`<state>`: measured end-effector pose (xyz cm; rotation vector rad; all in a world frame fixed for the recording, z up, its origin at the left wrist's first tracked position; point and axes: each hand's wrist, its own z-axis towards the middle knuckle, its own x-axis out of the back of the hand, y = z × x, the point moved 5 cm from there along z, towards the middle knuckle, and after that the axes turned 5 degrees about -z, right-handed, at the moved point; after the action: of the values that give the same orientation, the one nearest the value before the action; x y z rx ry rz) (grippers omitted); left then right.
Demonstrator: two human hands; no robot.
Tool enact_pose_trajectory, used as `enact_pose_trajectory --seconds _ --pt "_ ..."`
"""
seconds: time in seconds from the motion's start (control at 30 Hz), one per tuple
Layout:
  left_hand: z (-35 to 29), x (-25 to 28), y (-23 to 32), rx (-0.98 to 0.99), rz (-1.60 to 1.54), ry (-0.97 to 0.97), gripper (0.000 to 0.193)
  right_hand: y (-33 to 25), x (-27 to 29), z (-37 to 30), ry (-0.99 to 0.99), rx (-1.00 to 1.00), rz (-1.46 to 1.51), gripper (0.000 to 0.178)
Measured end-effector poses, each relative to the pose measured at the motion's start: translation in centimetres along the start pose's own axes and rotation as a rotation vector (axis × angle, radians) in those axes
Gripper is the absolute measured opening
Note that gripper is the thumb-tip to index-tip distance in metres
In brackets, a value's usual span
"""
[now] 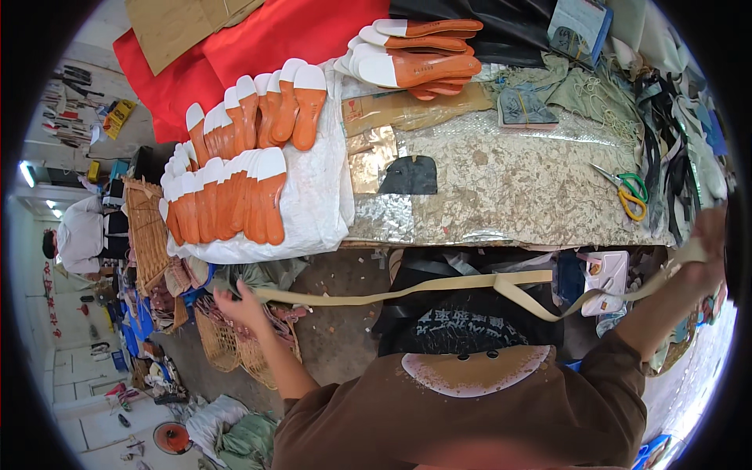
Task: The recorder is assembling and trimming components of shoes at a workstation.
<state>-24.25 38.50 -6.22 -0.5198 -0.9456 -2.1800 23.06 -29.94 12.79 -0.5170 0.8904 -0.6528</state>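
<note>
Beige strap (352, 300): spans 8 to 3 o'clock, before the bench (509, 176). Right hand (708, 249), 3 o'clock: closed on strap. Left hand (241, 308), 8 o'clock: fingers parted at strap end; grip cannot be determined.

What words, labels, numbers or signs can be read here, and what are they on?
I won't copy wording, but marks stand on these:
Black apron: pale printed characters, partly worn.
Topmost large orange-and-white insole: dark marks, too small to read.
Yellow sheet, far left: dark marking, small and blurred.
Brown cardboard: small red symbol.
</note>
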Motion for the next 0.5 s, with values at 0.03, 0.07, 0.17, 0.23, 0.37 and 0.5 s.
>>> enact_pose_trajectory --seconds 0.03,0.07,0.17,0.23,0.37,0.5 --pt "-0.2 -1.8 5.4 -0.030 -0.237 -0.111 0.053 2.9 -0.4 -1.5 0.377 0.011 -0.292 0.008" --pt "-0.3 -4.1 7.8 -0.072 -0.373 -0.196 0.039 6.9 0.3 -1.7 -0.049 -0.277 0.185 0.014" --pt "-2.1 -7.5 24.1 -0.447 -0.656 -0.592 0.014 19.3 -2.1 -5.3 0.325 -0.694 -0.263 0.014" --pt "-3.7 -9.3 33.1 -0.774 -0.721 -0.772 0.017 25.8 -1.5 -7.7 0.120 -0.907 -0.245 0.011" --pt "-3.4 -16.8 42.5 -1.108 -0.637 -0.832 0.021 30.5 -1.9 -10.6 -0.018 -0.713 -0.514 0.007" --pt "-0.8 -27.1 47.7 -1.150 -0.421 -0.702 0.038 30.6 -1.5 -11.3 -0.007 -0.574 -0.495 0.008"
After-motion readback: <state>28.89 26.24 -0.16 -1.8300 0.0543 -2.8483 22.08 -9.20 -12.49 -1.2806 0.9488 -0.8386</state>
